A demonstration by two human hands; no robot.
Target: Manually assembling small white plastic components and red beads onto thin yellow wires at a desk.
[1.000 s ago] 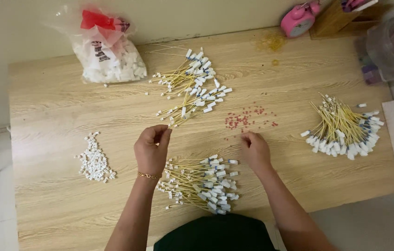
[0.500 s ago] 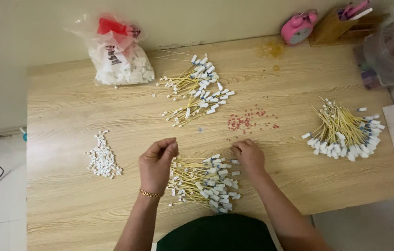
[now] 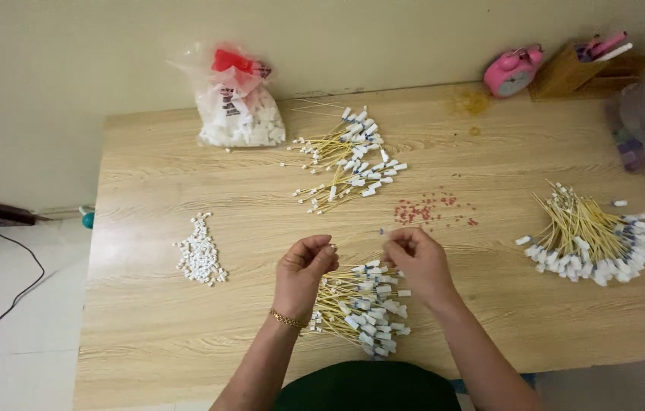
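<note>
From the head view, my left hand [image 3: 305, 266] and right hand [image 3: 416, 259] hover close together over the wooden counter [image 3: 147, 335], just above the nearest pile of yellow wires [image 3: 364, 307] with white and blue end pieces. My left grip is pinched nearly closed, fingertips bunched; I cannot tell whether a small part sits between them. My right grip is closed on a single thin wire [image 3: 387, 230], whose tip sticks out toward my left fingers.

I judge the wire very light and limp, easy to bend, so the best hold is close to its end, between thumb and forefinger, where it stays steady. The plastic ends look hard and smooth, and might slip.

Further out lie a second wire pile [image 3: 349, 161] at the middle, a third pile [image 3: 592, 243] to the right, a scatter of small red bits [image 3: 433, 211], a heap of little white pieces [image 3: 200, 251] to the left, and a clear bag of white parts [image 3: 238, 114] by the wall. A pink clock [image 3: 511, 72] and a wooden holder [image 3: 581, 68] stand at the far edge.
</note>
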